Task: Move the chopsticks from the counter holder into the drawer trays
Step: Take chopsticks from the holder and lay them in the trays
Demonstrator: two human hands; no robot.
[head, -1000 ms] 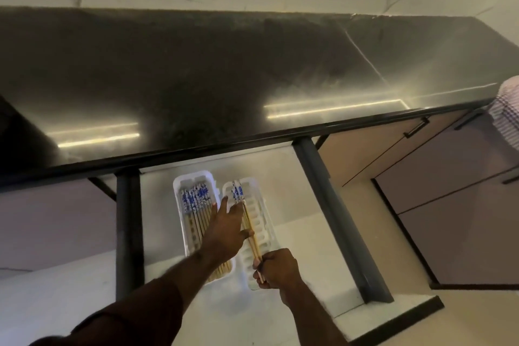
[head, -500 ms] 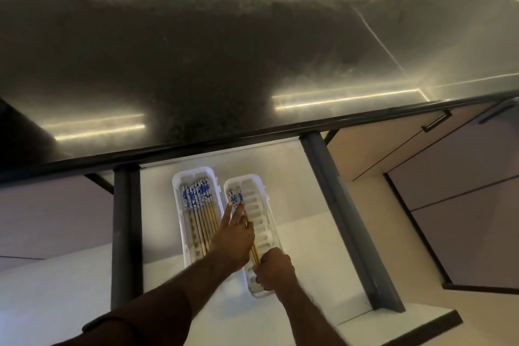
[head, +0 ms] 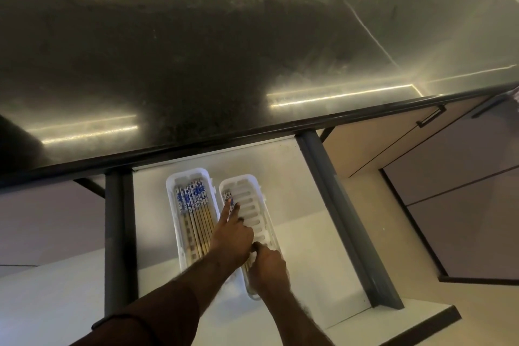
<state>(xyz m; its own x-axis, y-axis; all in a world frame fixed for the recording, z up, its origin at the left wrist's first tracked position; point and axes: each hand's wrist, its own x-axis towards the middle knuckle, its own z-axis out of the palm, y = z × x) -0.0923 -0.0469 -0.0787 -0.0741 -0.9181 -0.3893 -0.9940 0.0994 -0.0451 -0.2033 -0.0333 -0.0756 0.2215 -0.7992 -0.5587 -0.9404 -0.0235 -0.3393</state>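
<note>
Two white slotted trays lie side by side in the open drawer. The left tray holds several wooden chopsticks with blue-and-white patterned tops. A pair of chopsticks lies flat along the left side of the right tray. My left hand reaches across the trays, its extended fingers resting on this pair. At the tray's near end, my right hand is curled around the pair's thin tips. No counter holder is in view.
A dark glossy counter overhangs the back of the drawer. Grey drawer rails run along the left and right. Closed cabinet fronts with a black handle stand to the right.
The pair went from tilted above the right tray to lying flat in it. My left fingers slid along its top end and my right hand sank to the tray's near end.
</note>
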